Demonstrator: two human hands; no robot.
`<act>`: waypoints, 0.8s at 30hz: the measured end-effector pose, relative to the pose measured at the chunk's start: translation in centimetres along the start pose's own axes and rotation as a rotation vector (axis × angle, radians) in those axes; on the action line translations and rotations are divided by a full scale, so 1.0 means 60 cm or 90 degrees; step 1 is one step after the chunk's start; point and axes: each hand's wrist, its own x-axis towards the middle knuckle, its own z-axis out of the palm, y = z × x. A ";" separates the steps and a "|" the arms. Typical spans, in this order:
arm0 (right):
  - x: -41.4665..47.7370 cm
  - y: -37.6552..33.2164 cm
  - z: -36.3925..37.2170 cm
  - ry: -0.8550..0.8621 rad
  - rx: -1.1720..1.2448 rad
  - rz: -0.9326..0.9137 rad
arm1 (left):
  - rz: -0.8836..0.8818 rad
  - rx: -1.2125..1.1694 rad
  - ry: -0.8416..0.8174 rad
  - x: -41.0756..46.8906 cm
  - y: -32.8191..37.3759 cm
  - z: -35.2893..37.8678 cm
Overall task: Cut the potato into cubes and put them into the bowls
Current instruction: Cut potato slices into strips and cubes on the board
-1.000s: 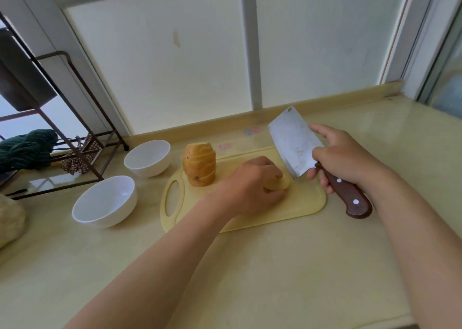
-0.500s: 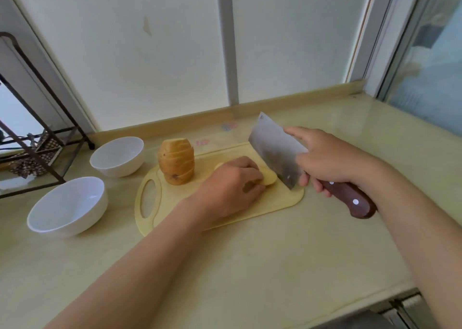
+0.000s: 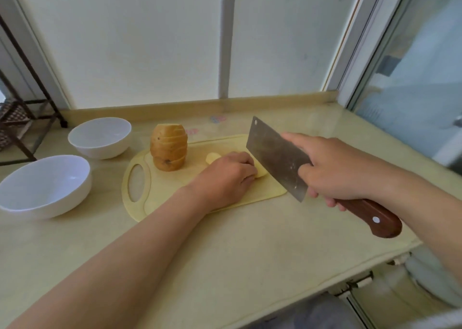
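The left hand (image 3: 226,176) presses potato slices (image 3: 260,171) flat on the cutting board (image 3: 265,191), fingers curled; the right hand (image 3: 335,172) grips the cleaver (image 3: 277,157) raised just beside them. Knuckles risk a nick if slices slip; both bowls (image 3: 100,137) stand empty

Left hand (image 3: 228,176) curled palm-down; right hand (image 3: 335,168) fisted, forefinger extended.

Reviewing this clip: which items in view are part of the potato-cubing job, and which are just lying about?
In use: cleaver in right hand; potato slices under left hand; upright sliced potato; cutting board; two white bowls, both without cubes.

Lying about: metal rack, far left.
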 end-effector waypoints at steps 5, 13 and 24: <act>-0.007 -0.005 -0.001 -0.027 -0.061 0.005 | 0.013 -0.001 0.012 0.000 0.000 0.000; 0.032 -0.029 0.021 -0.042 -0.111 -0.001 | 0.018 -0.014 0.025 0.005 -0.004 0.006; 0.064 -0.017 0.019 0.022 -0.004 -0.028 | 0.010 -0.023 0.033 -0.004 -0.008 0.004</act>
